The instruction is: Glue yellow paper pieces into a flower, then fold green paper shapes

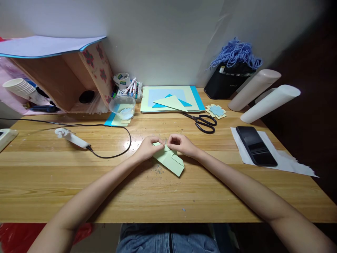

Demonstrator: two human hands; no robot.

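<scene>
A folded piece of pale green paper [170, 162] lies at the middle of the wooden table, with creased flaps on its right side. My left hand [149, 147] pinches its upper left edge between thumb and fingers. Close beside it, my right hand [181, 144] pinches the paper's top edge, the two sets of fingertips almost touching. The fingers partly hide the upper edge. Behind the hands rest black-handled scissors [205, 123], their blades partly under a pale green paper triangle [172, 102] on a stack of coloured sheets [145, 102].
A glue gun [72, 138] with a black cable lies at left. Behind it stand a clear plastic tub [122, 109], markers [134, 88] and an open cardboard box [97, 73]. Rightward are a layered paper flower [217, 111], a phone [256, 146], paper rolls [271, 103] and a black holder [223, 84] with blue yarn.
</scene>
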